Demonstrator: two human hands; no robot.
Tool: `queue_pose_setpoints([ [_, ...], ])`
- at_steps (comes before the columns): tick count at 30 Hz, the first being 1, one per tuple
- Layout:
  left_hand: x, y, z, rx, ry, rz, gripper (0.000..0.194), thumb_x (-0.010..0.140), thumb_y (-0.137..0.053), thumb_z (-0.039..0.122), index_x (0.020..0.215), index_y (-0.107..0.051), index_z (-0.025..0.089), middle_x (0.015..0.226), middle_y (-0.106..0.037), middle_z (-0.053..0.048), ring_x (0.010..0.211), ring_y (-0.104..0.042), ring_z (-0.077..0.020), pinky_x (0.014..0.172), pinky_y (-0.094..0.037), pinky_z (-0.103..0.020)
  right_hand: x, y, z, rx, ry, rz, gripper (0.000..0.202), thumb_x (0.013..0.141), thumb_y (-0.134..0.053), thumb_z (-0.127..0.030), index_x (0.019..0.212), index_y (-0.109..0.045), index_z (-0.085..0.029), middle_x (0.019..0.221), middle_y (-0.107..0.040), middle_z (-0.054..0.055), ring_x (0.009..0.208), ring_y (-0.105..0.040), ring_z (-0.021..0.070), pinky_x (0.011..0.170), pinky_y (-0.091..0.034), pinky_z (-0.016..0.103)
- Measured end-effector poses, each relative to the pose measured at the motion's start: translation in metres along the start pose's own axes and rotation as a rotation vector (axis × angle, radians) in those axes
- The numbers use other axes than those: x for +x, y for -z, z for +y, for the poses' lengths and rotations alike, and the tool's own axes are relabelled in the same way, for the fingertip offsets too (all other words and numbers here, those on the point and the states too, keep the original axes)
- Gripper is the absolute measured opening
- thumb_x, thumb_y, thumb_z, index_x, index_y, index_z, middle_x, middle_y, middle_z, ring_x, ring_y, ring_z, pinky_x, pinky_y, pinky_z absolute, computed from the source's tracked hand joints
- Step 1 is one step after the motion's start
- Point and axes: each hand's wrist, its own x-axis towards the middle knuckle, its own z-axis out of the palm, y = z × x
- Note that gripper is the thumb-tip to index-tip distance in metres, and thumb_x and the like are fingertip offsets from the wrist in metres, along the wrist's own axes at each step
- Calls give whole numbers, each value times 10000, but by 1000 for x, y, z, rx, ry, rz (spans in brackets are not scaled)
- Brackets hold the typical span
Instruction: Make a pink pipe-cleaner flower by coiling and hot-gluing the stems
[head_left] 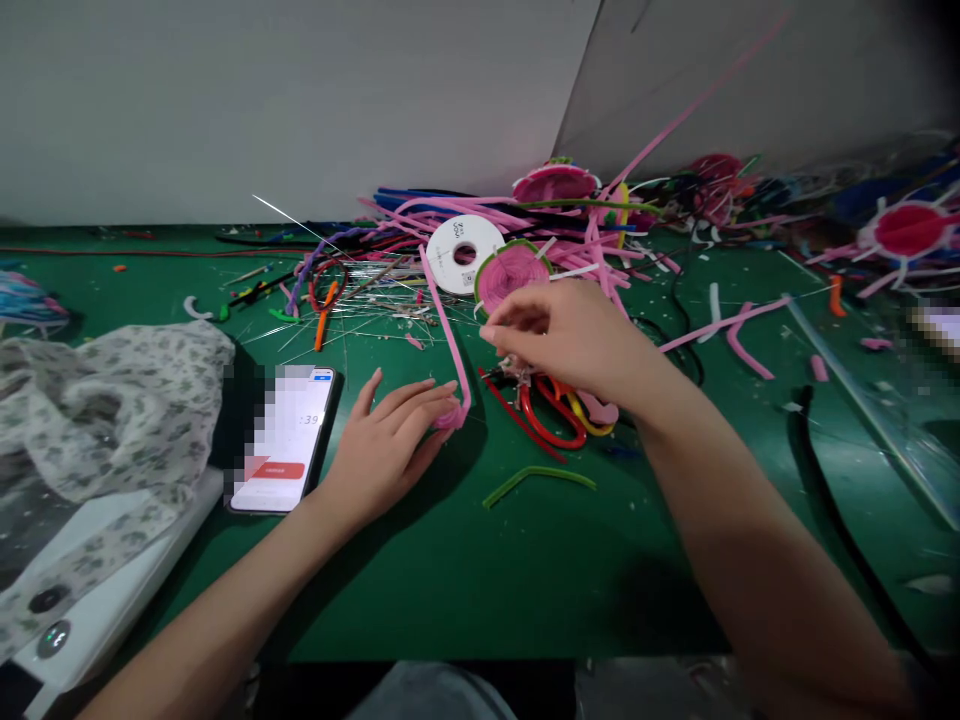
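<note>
My left hand [401, 430] has its fingers wrapped round a small pink coil [448, 415], from which a pink strip [448, 325] runs up toward a white disc [459, 250]. My right hand [551, 325] is curled above the red-handled scissors [559, 425], its thumb and fingers bent inward; what they hold, if anything, is hidden. Just behind it lies a round pink coil with a green rim [511, 275], partly covered by the hand. A bent green strip [540, 475] rests on the table in front of the scissors.
A phone [289, 430] and patterned cloth [112, 400] lie on the left. Pink and blue strips [420, 205] and thin wires [375, 290] are heaped at the back of the green table [420, 580]. On the right are a black cord [825, 500] and loose pink pieces [746, 345].
</note>
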Motion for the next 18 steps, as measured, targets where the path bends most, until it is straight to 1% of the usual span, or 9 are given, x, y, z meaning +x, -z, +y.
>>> queue_pose_setpoints([
  [2,0,0,0,-3,2,-12,205,932,-507,247,1136,-514,237,1272,-619,-23,1198,-557,-197,1129,-219,-496,-15,-9,1,56,-37,34,146,791,-618,-323,750,-668,-193,659,-649,18,602,-587,146,583,-434,278],
  [3,0,0,0,-3,6,-14,207,932,-506,248,1139,-515,239,1271,-620,-21,1197,-558,-197,1129,-217,-496,-23,-16,3,84,-72,28,147,792,-612,-329,741,-656,-198,616,-625,4,563,-565,136,555,-416,271],
  [7,0,-2,-1,-3,11,5,210,929,-509,237,1137,-529,246,1248,-635,-19,1180,-572,-196,1132,-219,-489,-54,-48,12,241,-199,-49,164,822,-560,-345,731,-586,-210,478,-465,-55,456,-459,110,470,-335,245],
  [9,0,-2,-1,-6,10,13,216,925,-513,227,1139,-530,247,1246,-636,-21,1177,-574,-196,1130,-223,-486,-64,-60,16,270,-169,4,151,837,-546,-352,771,-583,-221,480,-415,-71,443,-405,101,460,-307,240],
  [11,0,-2,-1,-9,12,13,227,920,-518,217,1145,-529,250,1250,-633,-22,1179,-572,-198,1130,-223,-486,-70,-68,19,255,-116,37,129,842,-546,-341,811,-595,-226,496,-403,-73,446,-387,97,465,-306,236],
  [15,0,-2,0,-6,16,17,227,922,-514,219,1147,-530,251,1247,-636,-13,1180,-571,-194,1133,-220,-479,-75,-78,23,188,-29,65,116,843,-549,-319,825,-619,-228,507,-414,-64,445,-400,97,482,-333,235],
  [18,-1,-3,0,-3,10,20,230,920,-517,217,1148,-532,244,1246,-636,-14,1183,-568,-191,1137,-217,-474,-76,-85,25,135,1,76,108,839,-561,-299,847,-642,-228,507,-443,-61,452,-418,95,498,-351,226],
])
